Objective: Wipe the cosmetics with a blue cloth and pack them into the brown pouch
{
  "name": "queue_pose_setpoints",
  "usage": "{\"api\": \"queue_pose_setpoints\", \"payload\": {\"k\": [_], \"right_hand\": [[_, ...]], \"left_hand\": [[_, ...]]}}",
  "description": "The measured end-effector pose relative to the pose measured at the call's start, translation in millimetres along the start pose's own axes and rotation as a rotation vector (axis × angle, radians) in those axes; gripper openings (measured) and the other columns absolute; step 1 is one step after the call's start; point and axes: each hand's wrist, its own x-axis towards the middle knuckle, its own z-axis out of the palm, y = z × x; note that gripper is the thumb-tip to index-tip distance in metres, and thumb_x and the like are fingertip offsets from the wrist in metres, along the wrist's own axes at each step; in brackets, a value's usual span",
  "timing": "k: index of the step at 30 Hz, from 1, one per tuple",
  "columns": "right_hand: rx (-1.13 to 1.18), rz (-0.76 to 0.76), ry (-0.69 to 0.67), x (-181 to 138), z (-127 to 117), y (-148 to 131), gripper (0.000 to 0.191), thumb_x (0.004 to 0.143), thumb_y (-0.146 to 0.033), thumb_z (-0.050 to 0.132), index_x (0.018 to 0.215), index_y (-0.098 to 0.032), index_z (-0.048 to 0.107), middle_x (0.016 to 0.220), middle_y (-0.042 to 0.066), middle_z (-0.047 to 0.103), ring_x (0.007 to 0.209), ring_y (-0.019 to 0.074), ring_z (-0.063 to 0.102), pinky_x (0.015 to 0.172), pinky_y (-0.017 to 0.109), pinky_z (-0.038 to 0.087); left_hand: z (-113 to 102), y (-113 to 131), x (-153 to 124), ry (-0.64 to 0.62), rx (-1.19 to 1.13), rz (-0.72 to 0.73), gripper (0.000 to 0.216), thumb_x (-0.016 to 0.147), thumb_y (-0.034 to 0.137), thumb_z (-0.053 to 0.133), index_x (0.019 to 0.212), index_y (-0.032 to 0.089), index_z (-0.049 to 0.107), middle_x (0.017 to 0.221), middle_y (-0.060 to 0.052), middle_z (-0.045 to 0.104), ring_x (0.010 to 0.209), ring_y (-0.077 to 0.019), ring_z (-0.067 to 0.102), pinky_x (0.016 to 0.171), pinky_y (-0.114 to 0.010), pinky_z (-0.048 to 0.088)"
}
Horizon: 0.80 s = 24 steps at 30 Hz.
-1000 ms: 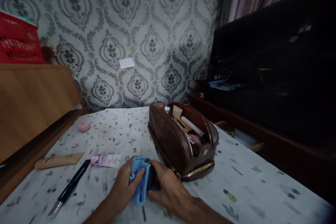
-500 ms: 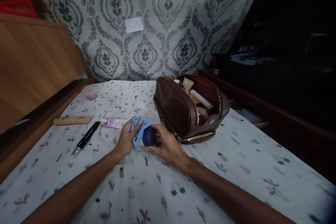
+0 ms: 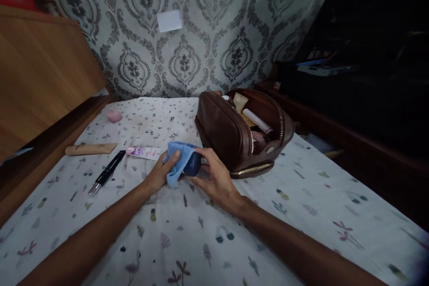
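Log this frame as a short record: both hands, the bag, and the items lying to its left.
Left hand: holds blue cloth against dark blue item
Right hand: grips dark blue item
Brown bag: open on top, items inside
Left of bag: round pink item, beige item, black item, pink-and-white tube

Soft, matt fabric is seen in the blue cloth (image 3: pixel 179 157), a smooth, plastic-like surface on the dark-blue object (image 3: pixel 193 165), a leather-like sheen on the brown bag (image 3: pixel 221 125), shiny gold-toned metal along its zip (image 3: pixel 254 170), and smooth wood in the panel (image 3: pixel 43 62).
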Motion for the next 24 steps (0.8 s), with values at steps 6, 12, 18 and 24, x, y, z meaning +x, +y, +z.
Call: {"api": "queue_pose_setpoints", "payload": {"k": [6,12,18,24], "right_hand": [[-0.115,0.098,-0.076,1.4,-7.1,-11.7,0.05,0.085,-0.041,0.067,0.127,-0.019,0.048,0.11,0.009,0.062,0.095,0.0217,0.062,0.08,0.036,0.054],[-0.172,0.2,-0.151,2.7,-9.6,-16.9,0.042,0.089,-0.049,0.062,0.116,-0.018,0.052,0.078,-0.002,0.059,0.068,0.0153,0.055,0.064,0.028,0.045],[-0.164,0.195,-0.138,2.0,-8.4,-16.8,0.04,0.087,-0.046,0.066,0.114,-0.019,0.053,0.08,-0.001,0.059,0.069,0.0153,0.055,0.065,0.028,0.044],[-0.143,0.196,-0.153,1.1,-8.3,-16.1,0.04,0.087,-0.042,0.068,0.115,-0.018,0.053,0.085,0.001,0.062,0.074,0.0169,0.058,0.069,0.03,0.048]], "left_hand": [[4.0,4.5,-2.6,0.058,0.043,0.077,0.057,0.077,0.074,0.062,0.084,0.017,0.063,0.071,0.001,0.062,0.065,-0.0138,0.054,0.064,-0.025,0.046],[6.4,8.2,-3.4,0.095,0.167,0.126,0.059,0.078,0.077,0.056,0.076,0.018,0.059,0.07,0.0,0.058,0.069,-0.0155,0.052,0.07,-0.027,0.048],[5.8,8.8,-2.2,0.064,0.167,0.119,0.055,0.079,0.074,0.057,0.072,0.02,0.055,0.065,0.003,0.051,0.066,-0.0144,0.049,0.069,-0.027,0.047],[6.2,11.9,-4.1,0.064,0.167,0.095,0.055,0.078,0.074,0.058,0.072,0.019,0.055,0.065,0.003,0.052,0.065,-0.014,0.048,0.068,-0.027,0.046]]}}
